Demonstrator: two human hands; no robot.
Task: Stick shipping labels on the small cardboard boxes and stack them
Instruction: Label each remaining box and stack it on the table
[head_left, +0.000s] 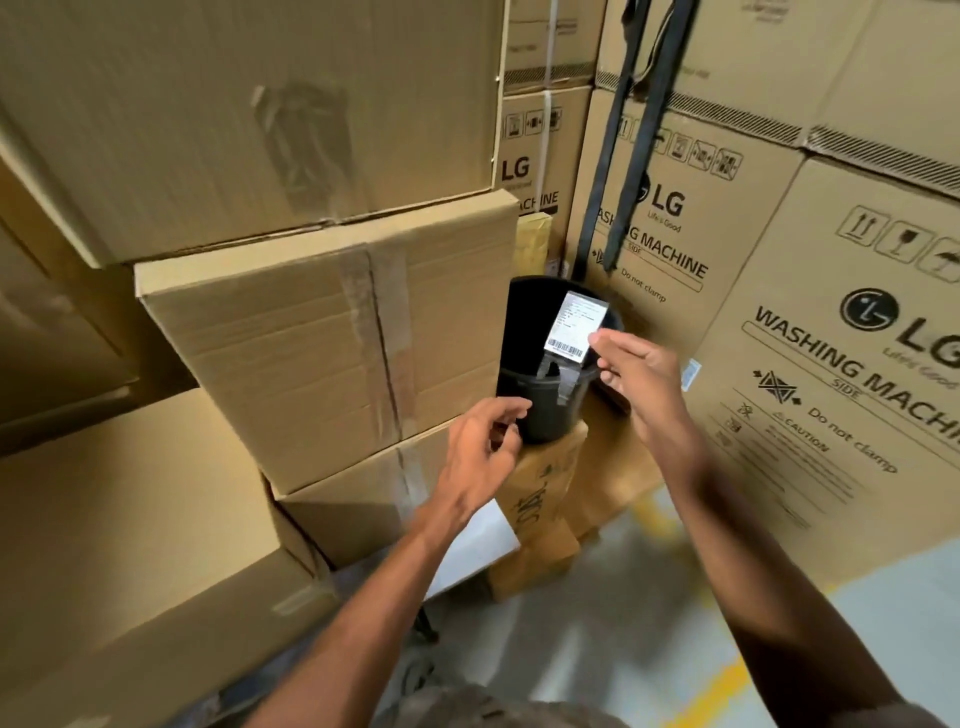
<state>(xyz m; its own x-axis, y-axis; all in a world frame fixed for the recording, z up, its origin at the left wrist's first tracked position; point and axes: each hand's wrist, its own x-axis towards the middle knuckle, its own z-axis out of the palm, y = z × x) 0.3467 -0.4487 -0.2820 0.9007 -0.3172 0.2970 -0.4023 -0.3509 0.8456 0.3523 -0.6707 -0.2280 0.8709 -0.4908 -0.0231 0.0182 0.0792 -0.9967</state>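
My right hand (631, 376) pinches a white shipping label (575, 325) with a barcode by its lower right corner and holds it upright over a black bin (545, 400). My left hand (480, 441) hovers with loosely curled fingers at the bin's left side; whether it touches the rim is hard to tell. The bin stands on a small cardboard box (548, 486) with black print, and more small boxes (535, 566) lie below it. Strips of backing paper (566, 379) hang over the bin's rim.
Large taped cartons (322, 343) are stacked at the left and ahead. Tall LG washing machine cartons (841, 374) wall off the right. Black straps (628, 156) hang from above. The grey floor (649, 649) with yellow lines lies between.
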